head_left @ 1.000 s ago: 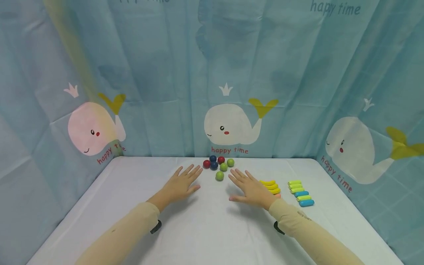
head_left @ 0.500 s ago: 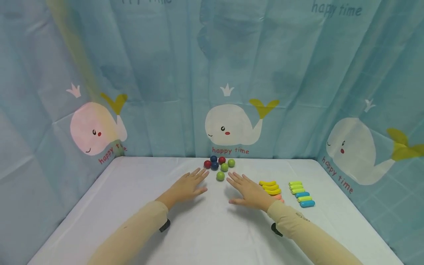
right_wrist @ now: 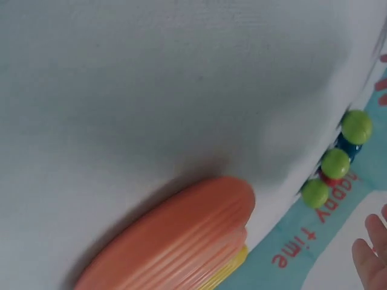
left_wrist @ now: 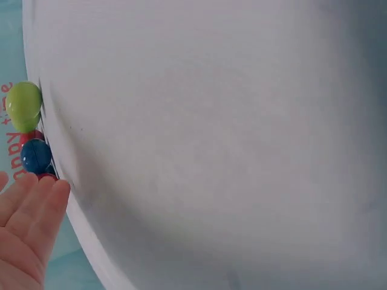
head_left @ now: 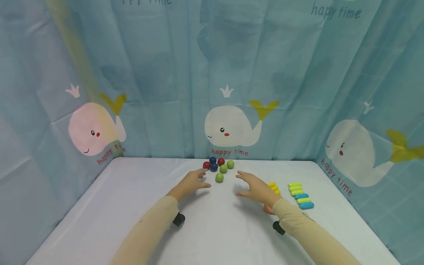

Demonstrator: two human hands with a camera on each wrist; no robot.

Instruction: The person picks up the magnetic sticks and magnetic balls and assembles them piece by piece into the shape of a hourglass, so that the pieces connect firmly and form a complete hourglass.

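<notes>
In the head view, my left hand (head_left: 191, 183) hovers over the table just left of a cluster of small balls, its fingers slightly bent and holding nothing. Right of the balls is my right hand (head_left: 256, 187), its fingers also loosely bent around nothing. Nearest, between the hands, lies a green ball (head_left: 219, 177). Behind it are more green balls (head_left: 230, 164), dark blue balls (head_left: 214, 167) and red balls (head_left: 206, 165). Banana-shaped yellow pieces (head_left: 275, 188) are partly hidden behind the right hand. Beside the right wrist, a ribbed orange piece (right_wrist: 175, 235) shows large in the right wrist view.
Farther right, lime and blue stick-shaped pieces (head_left: 300, 195) lie in a row. White cloth covers the table (head_left: 212, 228). A blue curtain (head_left: 159, 110) with whale prints rises behind its back edge and along both sides.
My left hand has moved right, closer to the balls. Both hands have tilted, and their spread fingers have drawn together and bent slightly. The balls have not moved on the table.
</notes>
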